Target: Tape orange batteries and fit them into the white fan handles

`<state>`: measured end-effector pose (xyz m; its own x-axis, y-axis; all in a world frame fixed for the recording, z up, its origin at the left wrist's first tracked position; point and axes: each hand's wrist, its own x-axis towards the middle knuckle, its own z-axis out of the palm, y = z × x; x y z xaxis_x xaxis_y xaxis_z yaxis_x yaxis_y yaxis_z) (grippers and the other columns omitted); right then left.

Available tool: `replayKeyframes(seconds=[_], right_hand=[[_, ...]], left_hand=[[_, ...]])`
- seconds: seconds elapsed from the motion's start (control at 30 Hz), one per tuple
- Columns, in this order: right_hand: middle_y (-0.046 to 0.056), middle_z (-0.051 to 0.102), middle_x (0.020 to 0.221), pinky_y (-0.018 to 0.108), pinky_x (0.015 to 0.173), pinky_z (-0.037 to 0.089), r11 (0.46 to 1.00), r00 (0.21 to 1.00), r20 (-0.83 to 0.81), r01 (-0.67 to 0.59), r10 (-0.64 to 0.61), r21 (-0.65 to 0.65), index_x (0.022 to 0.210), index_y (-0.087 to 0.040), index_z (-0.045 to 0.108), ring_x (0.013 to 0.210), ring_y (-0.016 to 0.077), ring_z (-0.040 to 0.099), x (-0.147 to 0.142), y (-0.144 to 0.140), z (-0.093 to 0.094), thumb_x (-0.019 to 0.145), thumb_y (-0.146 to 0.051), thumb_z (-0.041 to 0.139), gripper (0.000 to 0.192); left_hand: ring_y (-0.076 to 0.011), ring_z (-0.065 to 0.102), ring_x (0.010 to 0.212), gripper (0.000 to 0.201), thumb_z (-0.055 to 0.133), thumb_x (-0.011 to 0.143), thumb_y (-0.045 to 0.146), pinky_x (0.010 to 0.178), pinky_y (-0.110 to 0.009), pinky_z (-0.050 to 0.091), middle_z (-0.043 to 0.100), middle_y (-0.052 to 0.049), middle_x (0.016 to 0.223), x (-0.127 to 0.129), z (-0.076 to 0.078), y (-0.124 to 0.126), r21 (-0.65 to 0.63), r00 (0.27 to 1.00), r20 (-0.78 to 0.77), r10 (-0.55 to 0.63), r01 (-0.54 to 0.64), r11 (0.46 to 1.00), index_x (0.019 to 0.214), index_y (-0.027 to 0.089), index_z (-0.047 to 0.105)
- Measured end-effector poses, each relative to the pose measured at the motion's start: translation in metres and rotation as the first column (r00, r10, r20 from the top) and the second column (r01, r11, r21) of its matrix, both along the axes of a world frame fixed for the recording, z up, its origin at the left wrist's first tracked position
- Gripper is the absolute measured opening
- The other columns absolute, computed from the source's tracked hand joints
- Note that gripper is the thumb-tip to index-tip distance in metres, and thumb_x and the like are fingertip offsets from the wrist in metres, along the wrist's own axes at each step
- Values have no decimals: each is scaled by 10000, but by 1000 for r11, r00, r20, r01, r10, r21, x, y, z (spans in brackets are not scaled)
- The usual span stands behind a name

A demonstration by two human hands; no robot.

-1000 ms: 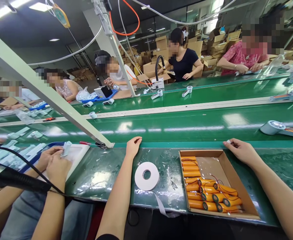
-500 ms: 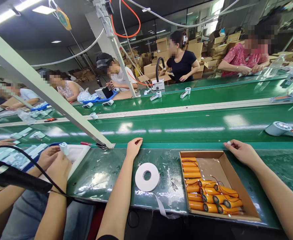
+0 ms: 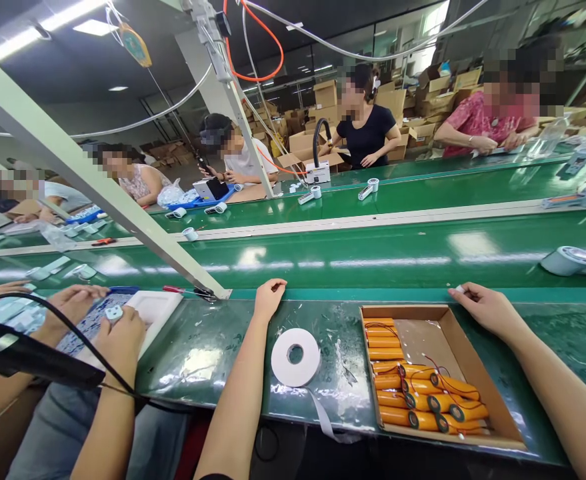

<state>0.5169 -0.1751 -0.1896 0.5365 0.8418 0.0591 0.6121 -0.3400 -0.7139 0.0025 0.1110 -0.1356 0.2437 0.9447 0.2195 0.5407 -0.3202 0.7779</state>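
Observation:
My left hand [image 3: 269, 298] rests at the bench's far edge beside the green belt, its fingers curled together and nothing showing in them. To the right, my right hand [image 3: 485, 308] pinches a small white piece [image 3: 459, 289] between thumb and fingers; its exact kind is too small to tell. Between my arms lies a roll of white tape [image 3: 279, 359], its loose end hanging over the near edge. An open cardboard box [image 3: 450, 327] just left of my right forearm holds several orange battery packs [image 3: 387, 381] with thin red and black wires.
A green conveyor belt [image 3: 373, 250] runs across in front, with a pale blue round-headed device [image 3: 567, 260] at right. A slanted metal post [image 3: 137, 233] stands at left. Beside me, a co-worker's hands [image 3: 123, 337] hold a pale part near a white tray [image 3: 165, 303]. Other workers sit opposite.
The neighbour on the left has lowered the pale part, and that person's other hand has moved away toward the blue tray. My own hands stay nearly still; the view shifts slightly.

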Motion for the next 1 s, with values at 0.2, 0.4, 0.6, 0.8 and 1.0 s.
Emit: replayKeyframes(seconds=[0.2,0.4,0.6,0.8,1.0], right_hand=[[15,666,770,285,687,412,1000,1000,4,-2,2,6,864,-216,655,712,205,596,1,0,-1,828,-826,531,623],[21,653,751,288,678,405,1000,1000,7,7,-7,1,856,-211,655,700,205,581,-1,-1,1,828,-832,531,634],[20,651,748,296,677,399,1000,1000,10,9,-8,-6,840,-215,640,709,217,583,-1,0,2,831,-838,514,635],[4,659,767,296,713,405,1000,1000,7,-4,4,-9,821,-219,614,751,218,604,0,1,1,836,-832,509,622],[-10,658,773,292,724,403,1000,1000,-7,3,-4,-21,832,-228,622,749,203,596,-1,0,1,830,-847,507,630]], left_hand=[[-228,703,879,181,616,795,294,900,-371,556,769,-44,951,-1,-2,1,10,1000,-10,-6,6,1000,872,231,767],[-225,700,870,175,623,777,290,882,-364,559,766,-43,947,0,0,-1,5,1000,-4,-6,6,1000,868,227,757],[-211,687,814,153,619,770,288,813,-336,556,748,-35,877,2,3,-3,0,1000,2,-3,3,1000,846,220,734],[-216,687,824,149,624,764,296,830,-344,543,745,-30,876,1,3,-3,-10,1000,-6,-13,13,1000,839,226,733],[-215,680,830,147,627,784,319,830,-342,536,743,-23,880,0,1,-1,-6,1000,-2,-10,10,1000,835,231,733]])
